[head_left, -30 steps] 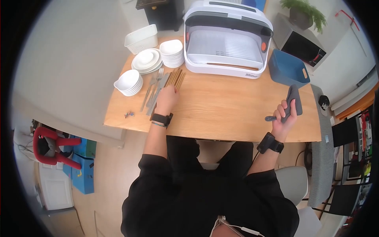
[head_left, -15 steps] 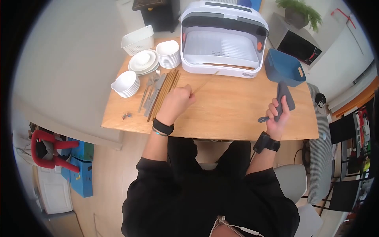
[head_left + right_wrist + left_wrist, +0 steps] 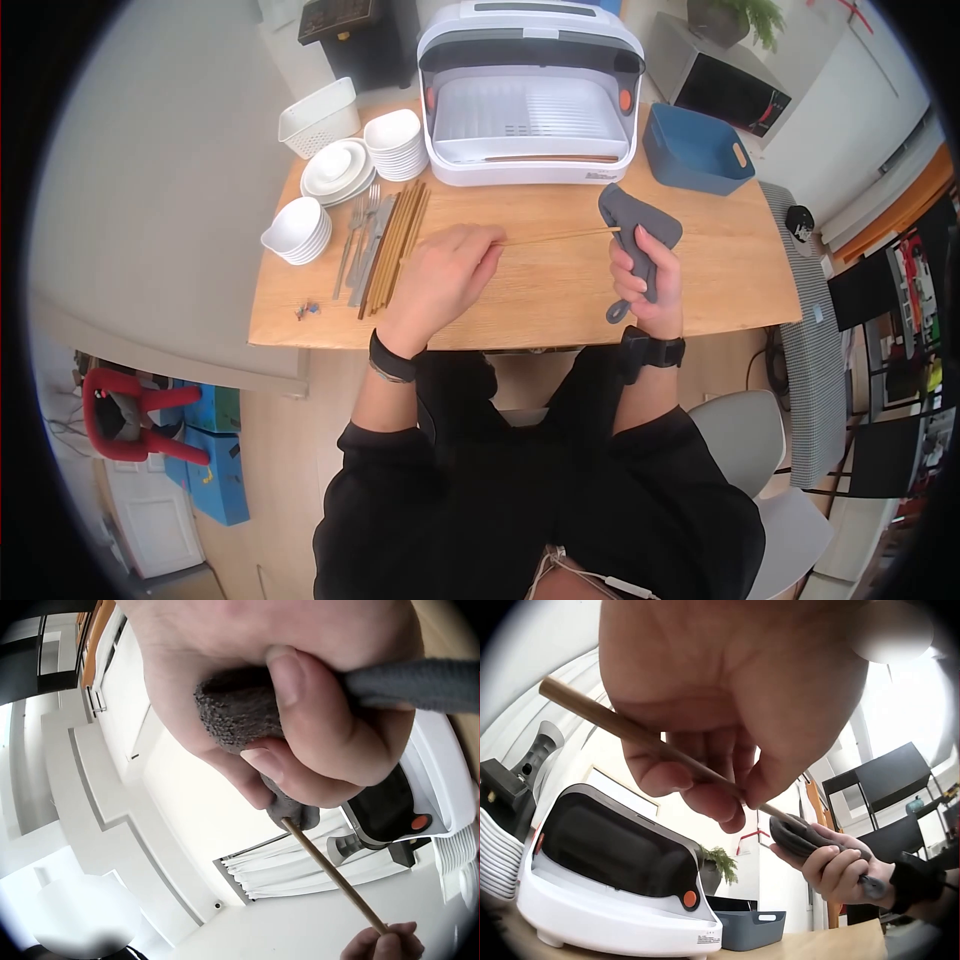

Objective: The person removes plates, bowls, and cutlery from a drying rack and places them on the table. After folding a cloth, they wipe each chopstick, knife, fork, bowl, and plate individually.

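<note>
My left hand (image 3: 440, 275) pinches a thin wooden chopstick (image 3: 560, 237) between thumb and fingers. Its thick end sticks out behind the fingers in the left wrist view. The far end meets a folded grey cloth (image 3: 648, 218) with a hanging loop, which my right hand (image 3: 658, 285) grips. In the right wrist view the chopstick's tip (image 3: 294, 828) sits at the fold of the cloth. Beside my left hand, a row of wooden chopsticks (image 3: 402, 235) lies on the table, partly hidden by that hand. Forks (image 3: 357, 230) and knives lie left of the row.
A white dish cabinet (image 3: 430, 155) with its lid raised stands at the back, one chopstick along its front. Stacked white bowls (image 3: 298, 235), plates (image 3: 330, 185) and a white basket (image 3: 318, 118) are at the left. A blue bin (image 3: 690, 180) sits at the back right.
My left hand has lifted a chopstick from the row and moved right with it. My right hand has brought the cloth left, and the chopstick's end now meets it.
</note>
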Motion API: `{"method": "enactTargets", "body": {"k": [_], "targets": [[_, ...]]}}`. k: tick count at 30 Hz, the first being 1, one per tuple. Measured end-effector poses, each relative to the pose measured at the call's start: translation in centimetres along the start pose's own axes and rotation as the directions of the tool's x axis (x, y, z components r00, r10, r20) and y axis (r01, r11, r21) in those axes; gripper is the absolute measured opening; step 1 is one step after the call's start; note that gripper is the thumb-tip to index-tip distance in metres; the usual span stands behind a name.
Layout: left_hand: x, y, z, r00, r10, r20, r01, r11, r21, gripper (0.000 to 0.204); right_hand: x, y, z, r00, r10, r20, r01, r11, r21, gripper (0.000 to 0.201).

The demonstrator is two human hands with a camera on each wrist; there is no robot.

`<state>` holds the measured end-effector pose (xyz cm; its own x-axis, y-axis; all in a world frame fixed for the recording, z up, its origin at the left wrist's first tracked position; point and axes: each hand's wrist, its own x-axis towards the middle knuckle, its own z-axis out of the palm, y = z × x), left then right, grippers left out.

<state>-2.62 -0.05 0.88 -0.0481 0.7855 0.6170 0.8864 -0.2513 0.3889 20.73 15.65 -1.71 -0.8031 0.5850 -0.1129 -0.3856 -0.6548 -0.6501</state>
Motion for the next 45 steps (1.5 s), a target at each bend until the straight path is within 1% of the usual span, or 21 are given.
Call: {"method": "enactTargets", "body": {"k": [3, 6, 9, 14, 16, 17, 20, 22, 23, 25, 27, 30, 31, 33, 35, 37, 39, 41, 42, 44, 45], "targets": [[-0.1, -0.1, -0.7, 0.999, -0.022, -0.024, 0.023, 0.999, 0.038, 0.011, -0.1, 0.2, -0.8, 0.998, 0.016, 0.064, -0.017, 1.0, 0.025, 0.021], [0.0, -0.2, -0.8, 0.999, -0.019, -0.049, 0.022, 0.998, 0.059, 0.011, -0.3, 0.2, 0.0, 1.0, 0.023, 0.015, -0.021, 0.989, -0.147, 0.033], [0.3, -0.6, -0.1, 0.995, 0.063, -0.083, -0.055, 0.994, 0.095, 0.011, -0.2, 1.0, 0.3, 0.998, 0.053, 0.022, -0.049, 0.988, -0.146, 0.019], [0.9, 1.3, 2.5, 0.988, 0.141, -0.058, -0.138, 0.988, 0.064, 0.017, 0.8, 3.7, 2.7, 0.994, 0.099, 0.035, -0.089, 0.971, -0.221, 0.025], [1.1, 1.3, 3.0, 0.995, -0.032, -0.097, 0.024, 0.996, -0.09, 0.025, 1.0, 3.6, 2.8, 0.995, 0.094, 0.045, -0.082, 0.972, -0.222, 0.024], [1.2, 1.1, 2.6, 0.995, -0.031, -0.096, 0.022, 0.996, -0.09, 0.025, 1.0, 3.5, 2.8, 0.994, 0.092, 0.054, -0.078, 0.972, -0.221, 0.023], [1.1, -0.6, 0.5, 0.987, -0.024, -0.158, 0.037, 0.996, 0.077, 0.03, 0.6, 2.6, 1.7, 0.999, 0.029, 0.014, -0.026, 0.986, -0.164, 0.022], [0.6, -2.4, 0.4, 0.931, -0.304, -0.2, 0.238, 0.924, -0.298, 0.034, 0.6, 1.8, 1.2, 0.999, 0.034, 0.038, -0.026, 0.981, -0.193, 0.02], [0.5, -2.6, 1.1, 0.931, -0.305, -0.199, 0.239, 0.925, -0.296, 0.034, 0.5, 1.7, 1.3, 0.997, 0.043, 0.056, -0.029, 0.975, -0.221, 0.019], [1.1, -2.0, 3.2, 0.928, -0.343, -0.142, 0.097, 0.593, -0.799, 0.038, 1.2, 3.9, 2.9, 0.996, 0.087, 0.025, -0.077, 0.961, -0.264, 0.019], [1.6, -0.4, 4.3, 0.951, -0.266, -0.158, 0.064, 0.668, -0.741, 0.043, 1.6, 5.0, 4.1, 0.991, 0.134, -0.009, -0.13, 0.942, -0.309, 0.018], [2.5, 0.6, 3.5, 0.962, -0.201, -0.187, 0.106, 0.901, -0.421, 0.043, 2.2, 4.9, 4.6, 0.989, 0.129, 0.073, -0.103, 0.951, -0.292, 0.018], [2.8, 1.2, 2.8, 0.962, -0.2, -0.186, 0.106, 0.901, -0.421, 0.043, 2.3, 4.8, 4.1, 0.997, 0.083, 0.011, -0.071, 0.915, -0.397, 0.021], [3.2, 3.0, 1.8, 0.978, 0.077, -0.196, -0.079, 0.997, -0.001, 0.043, 2.9, 5.0, 3.2, 0.999, 0.028, -0.046, -0.047, 0.865, -0.5, 0.024], [3.0, 5.9, 1.7, 0.985, 0.146, -0.097, -0.143, 0.989, 0.036, 0.043, 3.5, 5.6, 2.4, 0.98, -0.166, -0.111, 0.011, 0.6, -0.8, 0.031], [2.6, 8.2, 3.4, 0.979, 0.203, 0.006, -0.203, 0.977, 0.072, 0.043, 3.6, 6.2, 3.0, 0.974, -0.212, -0.078, 0.062, 0.583, -0.81, 0.032], [2.4, 9.8, 6.0, 0.928, 0.353, -0.117, -0.342, 0.934, 0.105, 0.029, 3.5, 7.0, 4.0, 0.949, -0.313, -0.018, 0.163, 0.543, -0.824, 0.035], [2.4, 10.8, 6.9, 0.927, 0.355, -0.118, -0.348, 0.934, 0.074, 0.025, 3.3, 7.4, 4.5, 0.909, -0.414, 0.044, 0.262, 0.489, -0.832, 0.037], [2.4, 11.1, 7.2, 0.926, 0.36, -0.116, -0.358, 0.933, 0.044, 0.022, 3.6, 7.7, 3.9, 0.91, -0.412, 0.046, 0.262, 0.487, -0.833, 0.037], [2.6, 11.8, 7.4, 0.918, 0.384, -0.098, -0.383, 0.923, 0.033, 0.019, 4.1, 8.5, 2.7, 0.867, -0.498, 0.006, 0.411, 0.709, -0.573, 0.038], [2.7, 12.3, 7.4, 0.909, 0.409, -0.08, -0.408, 0.913, 0.022, 0.018, 4.2, 8.5, 2.1, 0.868, -0.496, 0.008, 0.41, 0.709, -0.574, 0.038]]}}
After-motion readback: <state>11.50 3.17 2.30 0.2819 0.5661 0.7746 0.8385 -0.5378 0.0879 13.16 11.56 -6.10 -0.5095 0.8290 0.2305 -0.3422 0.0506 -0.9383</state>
